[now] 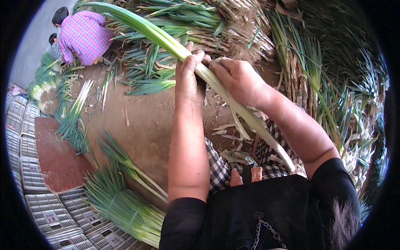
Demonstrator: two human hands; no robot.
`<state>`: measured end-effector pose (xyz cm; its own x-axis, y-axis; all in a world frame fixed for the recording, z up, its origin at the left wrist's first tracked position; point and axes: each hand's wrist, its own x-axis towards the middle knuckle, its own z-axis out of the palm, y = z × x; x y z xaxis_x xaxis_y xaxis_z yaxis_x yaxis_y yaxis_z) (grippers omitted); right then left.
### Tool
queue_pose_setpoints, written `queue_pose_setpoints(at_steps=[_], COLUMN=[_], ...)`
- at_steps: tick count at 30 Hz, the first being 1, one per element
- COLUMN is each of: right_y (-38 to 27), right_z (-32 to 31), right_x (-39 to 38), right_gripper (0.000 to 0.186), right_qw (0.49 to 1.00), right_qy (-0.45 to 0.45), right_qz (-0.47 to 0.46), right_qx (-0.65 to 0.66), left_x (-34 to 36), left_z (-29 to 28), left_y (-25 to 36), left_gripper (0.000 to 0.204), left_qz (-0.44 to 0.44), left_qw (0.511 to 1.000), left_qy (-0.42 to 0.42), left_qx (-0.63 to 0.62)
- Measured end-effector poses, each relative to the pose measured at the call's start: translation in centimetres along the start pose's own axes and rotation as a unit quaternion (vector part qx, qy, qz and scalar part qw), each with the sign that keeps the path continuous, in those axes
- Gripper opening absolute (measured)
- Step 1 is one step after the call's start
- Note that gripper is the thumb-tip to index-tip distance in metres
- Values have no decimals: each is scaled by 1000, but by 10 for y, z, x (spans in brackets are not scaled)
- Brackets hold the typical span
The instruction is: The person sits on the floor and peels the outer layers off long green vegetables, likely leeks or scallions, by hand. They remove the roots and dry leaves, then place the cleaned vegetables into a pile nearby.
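A long green onion [166,41] slants across the view, its green leaves at the upper left and its pale root end down by my lap. My left hand [190,68] is wrapped round it where the green turns white. Just right of that, my right hand [239,79] is closed at the stalk with thumb and fingers pinched together. What exactly sits between those fingertips is hidden, though a loose strip of pale outer leaf [239,127] hangs beside the stalk below.
Piles of green onions [183,16] lie ahead and to the right. A tied bundle [125,208] rests at lower left, near a reddish board [54,150] and grey plastic crates [46,212]. Peeled scraps [233,156] litter the ground by my knees. A person in a plaid shirt [85,37] crouches at far left.
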<state>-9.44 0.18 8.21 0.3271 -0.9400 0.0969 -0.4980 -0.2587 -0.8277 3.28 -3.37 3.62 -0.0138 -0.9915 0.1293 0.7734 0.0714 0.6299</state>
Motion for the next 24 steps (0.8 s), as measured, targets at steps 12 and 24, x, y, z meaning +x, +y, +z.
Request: queue_pose_setpoints(at_steps=[12, 24], right_y=[62, 263], right_z=[-37, -362], right_x=[-36, -339], right_gripper=[13, 24], right_qw=[768, 680], right_qy=[106, 512], right_qz=[179, 436], right_qx=[606, -293], left_x=[4, -2], left_z=[-15, -52], left_y=[30, 61], left_gripper=[37, 36], left_qz=[-5, -15], left_qw=[978, 949], left_qy=[164, 104], left_qx=[-130, -297])
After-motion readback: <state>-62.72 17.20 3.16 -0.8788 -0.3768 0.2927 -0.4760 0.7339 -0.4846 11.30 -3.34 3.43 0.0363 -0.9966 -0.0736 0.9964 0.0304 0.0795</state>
